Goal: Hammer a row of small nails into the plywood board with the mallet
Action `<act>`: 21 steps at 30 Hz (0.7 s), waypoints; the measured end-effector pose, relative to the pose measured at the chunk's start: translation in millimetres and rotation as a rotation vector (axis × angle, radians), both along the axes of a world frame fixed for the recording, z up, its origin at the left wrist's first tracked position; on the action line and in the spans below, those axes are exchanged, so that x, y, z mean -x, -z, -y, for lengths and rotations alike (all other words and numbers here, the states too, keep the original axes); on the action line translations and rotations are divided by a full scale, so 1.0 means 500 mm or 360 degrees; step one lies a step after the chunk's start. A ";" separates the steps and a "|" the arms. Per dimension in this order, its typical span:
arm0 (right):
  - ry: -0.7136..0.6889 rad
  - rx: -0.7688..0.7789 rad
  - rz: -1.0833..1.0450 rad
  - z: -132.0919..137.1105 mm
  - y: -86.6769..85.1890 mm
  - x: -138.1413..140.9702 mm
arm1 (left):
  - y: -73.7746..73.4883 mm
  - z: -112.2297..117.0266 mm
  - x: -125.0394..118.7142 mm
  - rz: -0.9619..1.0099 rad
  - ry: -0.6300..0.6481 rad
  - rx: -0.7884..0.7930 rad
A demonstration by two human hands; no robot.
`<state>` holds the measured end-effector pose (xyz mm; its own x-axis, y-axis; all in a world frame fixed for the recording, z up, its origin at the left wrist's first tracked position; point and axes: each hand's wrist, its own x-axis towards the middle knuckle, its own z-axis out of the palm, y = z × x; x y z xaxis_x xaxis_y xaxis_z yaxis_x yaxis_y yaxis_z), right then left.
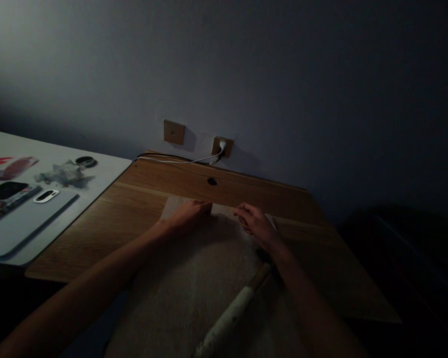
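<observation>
A pale beige cloth (194,293) lies spread over a wooden desk (108,223) in dim light. My left hand (189,215) rests palm down on the cloth's far edge with its fingers curled against it. My right hand (254,223) is beside it, its fingers bent in a pinch at the same far edge. A rolling pin (231,313) with a wooden handle and whitish barrel lies on the cloth under my right forearm.
A white table (108,166) adjoins the desk on the left, carrying a grey laptop (26,219), a phone (5,191) and small items. Two wall sockets (173,132), one with a white charger cable (179,160), sit behind the desk. Darkness lies to the right.
</observation>
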<state>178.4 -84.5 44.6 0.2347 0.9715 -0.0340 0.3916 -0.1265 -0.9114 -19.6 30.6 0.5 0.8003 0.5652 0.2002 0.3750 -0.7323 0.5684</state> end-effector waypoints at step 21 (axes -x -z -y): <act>-0.0037 -0.0160 -0.0117 -0.009 -0.021 0.029 | -0.016 0.007 0.015 -0.0068 0.0107 -0.0037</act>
